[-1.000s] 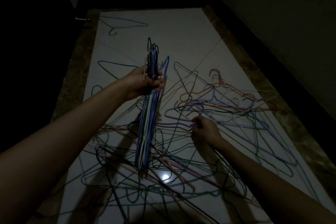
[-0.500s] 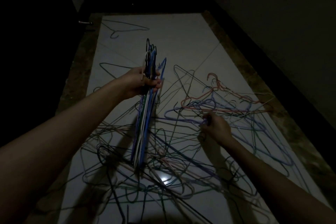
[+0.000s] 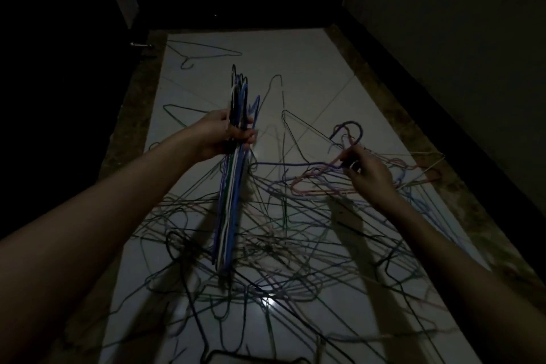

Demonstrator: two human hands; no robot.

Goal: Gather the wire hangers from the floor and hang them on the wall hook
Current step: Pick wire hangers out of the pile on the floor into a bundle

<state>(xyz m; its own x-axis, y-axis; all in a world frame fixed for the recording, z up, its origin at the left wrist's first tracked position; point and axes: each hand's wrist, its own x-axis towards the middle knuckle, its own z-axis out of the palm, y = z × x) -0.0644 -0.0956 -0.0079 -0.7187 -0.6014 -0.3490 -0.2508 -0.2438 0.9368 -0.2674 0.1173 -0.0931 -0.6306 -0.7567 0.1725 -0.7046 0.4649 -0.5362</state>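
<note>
My left hand [image 3: 226,136] grips a stacked bundle of wire hangers [image 3: 229,201], blue, white and dark, held edge-on above the floor with their hooks pointing away from me. To the right, my right hand [image 3: 366,170] pinches the neck of a purple hanger [image 3: 298,165], lifted above the floor, its hook [image 3: 350,127] curving up past my fingers. A pink hanger [image 3: 307,189] rises tangled with it. Many loose hangers [image 3: 266,257] lie tangled on the white tiles below both arms. No wall hook is visible.
The white tiled floor [image 3: 295,62] runs down a narrow dim corridor. A dark baseboard and wall [image 3: 443,68] close the right side, a dark door with a handle [image 3: 141,45] the left. One lone hanger [image 3: 204,52] lies far back on the floor.
My right hand has risen up and to the right, pulling the purple hanger off the floor out of the pile. The left hand keeps its bundle in about the same place.
</note>
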